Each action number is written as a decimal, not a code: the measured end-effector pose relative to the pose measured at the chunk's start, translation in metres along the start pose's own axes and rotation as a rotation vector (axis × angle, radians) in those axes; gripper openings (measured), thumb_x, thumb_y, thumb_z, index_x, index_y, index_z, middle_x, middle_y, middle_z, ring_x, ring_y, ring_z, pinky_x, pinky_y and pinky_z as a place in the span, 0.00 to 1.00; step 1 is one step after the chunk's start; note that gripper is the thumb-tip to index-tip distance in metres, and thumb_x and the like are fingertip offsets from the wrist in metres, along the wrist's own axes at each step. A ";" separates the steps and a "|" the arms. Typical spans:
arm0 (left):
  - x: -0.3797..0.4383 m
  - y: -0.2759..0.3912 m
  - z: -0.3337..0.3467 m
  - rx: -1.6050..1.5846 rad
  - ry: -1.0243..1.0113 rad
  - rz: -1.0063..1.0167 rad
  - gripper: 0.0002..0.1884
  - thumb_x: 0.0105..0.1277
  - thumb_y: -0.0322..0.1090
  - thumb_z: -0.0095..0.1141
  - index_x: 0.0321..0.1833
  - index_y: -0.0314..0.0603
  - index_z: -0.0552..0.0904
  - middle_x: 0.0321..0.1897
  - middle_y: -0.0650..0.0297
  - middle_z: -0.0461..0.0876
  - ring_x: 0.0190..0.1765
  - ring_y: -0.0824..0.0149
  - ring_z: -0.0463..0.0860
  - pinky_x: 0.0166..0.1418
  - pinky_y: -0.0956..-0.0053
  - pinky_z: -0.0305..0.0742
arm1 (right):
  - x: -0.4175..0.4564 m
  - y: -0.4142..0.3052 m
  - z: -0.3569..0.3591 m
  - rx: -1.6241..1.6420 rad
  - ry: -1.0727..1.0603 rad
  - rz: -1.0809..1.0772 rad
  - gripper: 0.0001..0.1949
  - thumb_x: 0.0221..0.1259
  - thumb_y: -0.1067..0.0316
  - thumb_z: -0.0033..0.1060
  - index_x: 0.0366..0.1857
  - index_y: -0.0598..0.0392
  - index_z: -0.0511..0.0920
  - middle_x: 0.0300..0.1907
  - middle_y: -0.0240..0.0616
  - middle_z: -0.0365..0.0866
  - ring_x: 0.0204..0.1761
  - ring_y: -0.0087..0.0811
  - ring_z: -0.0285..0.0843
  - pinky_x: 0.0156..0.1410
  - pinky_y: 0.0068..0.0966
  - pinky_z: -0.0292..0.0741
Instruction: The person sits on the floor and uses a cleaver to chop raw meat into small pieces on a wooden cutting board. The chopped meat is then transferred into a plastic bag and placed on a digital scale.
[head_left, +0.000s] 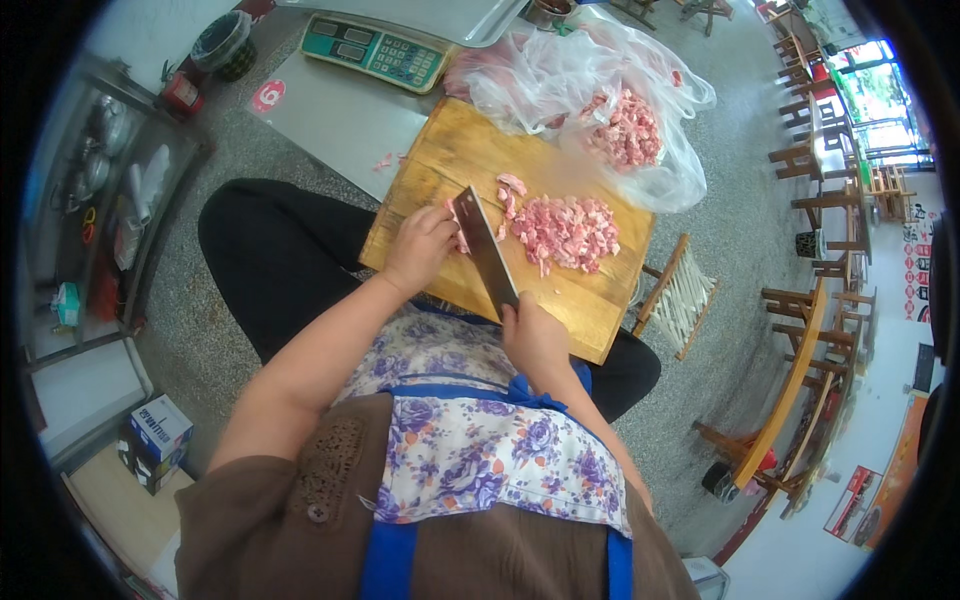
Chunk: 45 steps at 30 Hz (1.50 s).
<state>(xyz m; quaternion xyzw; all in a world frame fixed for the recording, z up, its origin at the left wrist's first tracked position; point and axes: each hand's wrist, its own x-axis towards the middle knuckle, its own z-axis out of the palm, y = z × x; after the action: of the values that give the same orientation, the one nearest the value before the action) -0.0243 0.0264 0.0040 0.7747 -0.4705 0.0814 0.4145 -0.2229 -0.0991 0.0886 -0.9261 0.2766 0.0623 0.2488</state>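
Observation:
My right hand (536, 336) grips the handle of a Chinese cleaver (484, 247) whose broad dark blade points away from me. My left hand (424, 247) presses a strip of raw meat (460, 238) onto the wooden cutting board (427, 169), its fingers bent close to the left side of the blade. To the right of the blade lies a pile of chopped raw meat (570, 234) on the board. A few longer meat pieces (511, 186) rest just beyond the blade. The cleaver's edge partly hides the held strip.
Beyond the board, a clear plastic bag (540, 71) lies open around more cut meat (626, 131). A green digital scale (375, 51) stands on the metal surface (330, 120), near a metal tray (450, 16). A woven-seat folding stool (679, 296) stands to the right.

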 end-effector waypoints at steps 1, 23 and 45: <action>-0.002 -0.007 0.005 -0.017 -0.009 0.023 0.08 0.57 0.25 0.64 0.39 0.37 0.82 0.44 0.52 0.82 0.50 0.47 0.80 0.54 0.58 0.77 | 0.005 -0.004 0.006 -0.008 -0.004 -0.010 0.12 0.73 0.60 0.57 0.37 0.58 0.74 0.28 0.57 0.84 0.32 0.61 0.83 0.39 0.54 0.78; -0.012 -0.020 0.018 0.003 -0.226 -0.054 0.24 0.52 0.25 0.61 0.56 0.33 0.84 0.59 0.48 0.82 0.65 0.43 0.77 0.70 0.56 0.75 | 0.020 -0.027 0.035 -0.246 -0.143 0.003 0.07 0.63 0.67 0.57 0.39 0.57 0.73 0.28 0.47 0.84 0.27 0.49 0.87 0.30 0.45 0.82; 0.002 -0.014 0.018 -0.035 -0.198 -0.062 0.17 0.51 0.28 0.68 0.46 0.39 0.86 0.50 0.56 0.84 0.53 0.50 0.81 0.58 0.58 0.79 | 0.040 -0.033 0.010 -0.115 -0.185 0.068 0.12 0.66 0.70 0.54 0.50 0.61 0.73 0.29 0.54 0.87 0.31 0.53 0.88 0.37 0.49 0.83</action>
<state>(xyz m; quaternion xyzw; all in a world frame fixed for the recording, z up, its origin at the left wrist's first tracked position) -0.0171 0.0151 -0.0148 0.7856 -0.4865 -0.0165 0.3819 -0.1715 -0.0893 0.0834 -0.9193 0.2796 0.1714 0.2175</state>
